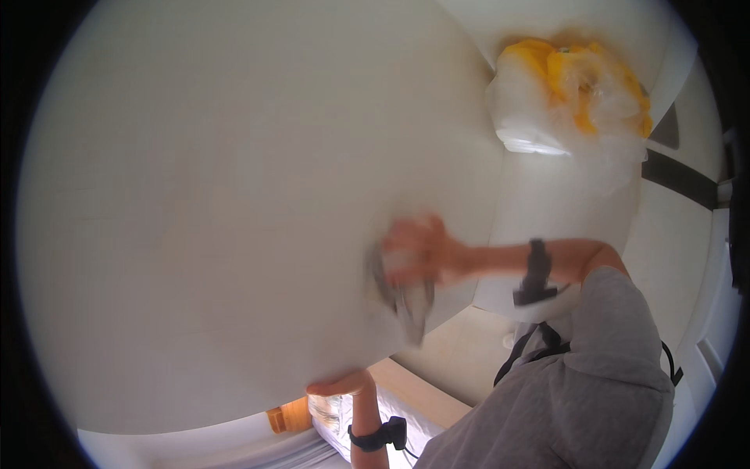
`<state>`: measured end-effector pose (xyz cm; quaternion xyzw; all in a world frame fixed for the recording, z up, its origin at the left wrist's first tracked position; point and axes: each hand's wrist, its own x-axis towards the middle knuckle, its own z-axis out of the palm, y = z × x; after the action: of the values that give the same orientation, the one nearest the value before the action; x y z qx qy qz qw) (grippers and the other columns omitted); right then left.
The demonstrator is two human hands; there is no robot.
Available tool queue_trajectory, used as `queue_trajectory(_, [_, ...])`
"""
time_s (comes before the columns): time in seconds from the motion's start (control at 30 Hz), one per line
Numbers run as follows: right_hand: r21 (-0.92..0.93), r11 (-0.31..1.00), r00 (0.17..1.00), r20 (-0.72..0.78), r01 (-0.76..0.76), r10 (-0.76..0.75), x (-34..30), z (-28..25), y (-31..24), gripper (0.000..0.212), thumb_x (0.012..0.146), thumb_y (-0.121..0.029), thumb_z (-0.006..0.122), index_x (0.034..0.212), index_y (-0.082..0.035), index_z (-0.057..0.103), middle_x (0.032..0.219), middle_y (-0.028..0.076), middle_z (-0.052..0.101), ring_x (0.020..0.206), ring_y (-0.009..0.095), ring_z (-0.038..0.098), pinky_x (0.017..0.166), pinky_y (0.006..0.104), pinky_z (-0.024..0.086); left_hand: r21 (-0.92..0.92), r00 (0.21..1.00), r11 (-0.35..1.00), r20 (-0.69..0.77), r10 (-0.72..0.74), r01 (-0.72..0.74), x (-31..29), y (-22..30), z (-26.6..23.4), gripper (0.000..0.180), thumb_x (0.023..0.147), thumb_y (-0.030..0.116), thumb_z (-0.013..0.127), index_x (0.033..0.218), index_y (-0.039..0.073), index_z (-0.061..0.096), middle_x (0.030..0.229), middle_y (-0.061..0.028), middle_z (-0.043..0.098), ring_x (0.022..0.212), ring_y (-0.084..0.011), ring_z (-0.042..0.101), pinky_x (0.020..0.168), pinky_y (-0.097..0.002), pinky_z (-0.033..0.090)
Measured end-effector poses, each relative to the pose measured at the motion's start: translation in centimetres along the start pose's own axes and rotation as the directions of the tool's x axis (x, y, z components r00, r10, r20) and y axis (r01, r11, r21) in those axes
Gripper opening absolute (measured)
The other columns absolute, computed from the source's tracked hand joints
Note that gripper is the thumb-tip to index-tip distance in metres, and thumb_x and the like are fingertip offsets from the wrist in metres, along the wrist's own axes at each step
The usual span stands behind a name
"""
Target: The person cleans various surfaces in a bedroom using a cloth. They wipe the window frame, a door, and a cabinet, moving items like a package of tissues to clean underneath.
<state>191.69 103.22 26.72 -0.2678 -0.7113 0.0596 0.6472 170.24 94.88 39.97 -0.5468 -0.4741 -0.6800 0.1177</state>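
A large, smooth white panel (219, 219) fills most of the view. My right hand (418, 250), smeared by motion, is closed on a greyish-white cloth (410, 313) pressed to this surface. One end of the cloth hangs loose below the fingers. At the panel's lower edge is my left hand (344, 383), bent at the wrist, its visible fingers stretched out along the edge. Part of that hand is hidden by the panel, and it holds no loose item that I can see.
A clear plastic bag with yellow parts (582, 94) sits beyond the panel at the upper right. Below the panel's edge are an orange-brown wooden piece (289, 417) and shiny silvery wrapping (406, 426). A dark strip (680, 178) runs along the right side.
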Motion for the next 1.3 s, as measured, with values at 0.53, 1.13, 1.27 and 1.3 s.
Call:
queue_trajectory(0.53, [0.211,0.819,0.451,-0.749,-0.533,0.486,10.6,-9.0,9.7,0.049,0.074,-0.023,0.063,0.120,-0.010,0.050,0.121,0.016,0.046,0.120,0.038,0.036,0.097,0.0512,0.028,0.039,0.974,0.995,0.211,0.082,-0.092,-0.3,-1.3,1.5,0.049,0.095,0.053,0.030,0.109,0.009,0.048,0.104,-0.0059,0.051,0.104,-0.0183,0.051,0.087,-0.0347,0.042])
queue_trajectory(1.13, [0.073,0.996,0.910,-0.408,-0.043,0.069,28.0,-16.6,-4.0,0.035,0.075,-0.014,0.061,0.109,-0.004,0.059,0.108,0.011,0.060,0.104,0.022,0.053,0.081,0.0374,0.042,-0.349,0.977,0.930,0.210,-0.041,0.114,-2.1,5.3,7.2,0.093,0.088,0.065,0.039,0.145,-0.002,0.008,0.149,-0.0192,0.013,0.135,-0.0295,0.019,0.109,-0.0437,0.016])
queue_trajectory(1.27, [0.321,0.888,0.701,-0.546,-0.329,0.458,31.5,-15.3,-7.0,0.025,0.076,-0.016,0.056,0.093,0.003,0.058,0.084,0.014,0.064,0.073,0.022,0.060,0.067,0.0386,0.049,-0.455,0.973,0.879,0.229,-0.041,0.144,-2.3,4.2,7.8,0.092,0.088,0.059,0.046,0.144,-0.003,0.007,0.147,-0.0203,0.013,0.136,-0.0304,0.017,0.110,-0.0418,0.013])
queue_trajectory(1.3, [0.190,0.938,0.750,-0.564,-0.289,0.346,30.9,-14.0,-8.5,0.028,0.075,-0.019,0.059,0.093,0.003,0.057,0.081,0.013,0.062,0.072,0.022,0.059,0.068,0.0381,0.048,-0.442,0.971,0.885,0.235,-0.044,0.147,-2.4,4.0,8.0,0.092,0.088,0.058,0.047,0.144,-0.003,0.007,0.147,-0.0210,0.012,0.136,-0.0319,0.017,0.110,-0.0428,0.012])
